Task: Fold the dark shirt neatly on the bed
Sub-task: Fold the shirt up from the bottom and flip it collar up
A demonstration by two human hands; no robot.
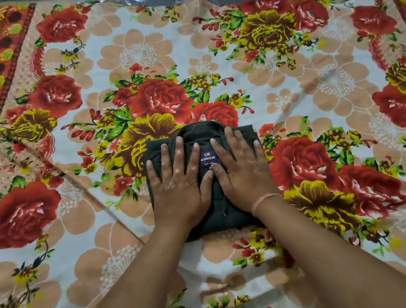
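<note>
I see the dark shirt (207,179) folded into a compact bundle on the bed's floral sheet (320,98), just below the big red rose at its centre. My left hand (178,181) and right hand (242,171) lie flat on it — fingers spread, grip released, thumbs touching under the navy label (207,159). A thread bracelet (264,201) circles the right wrist.
</note>
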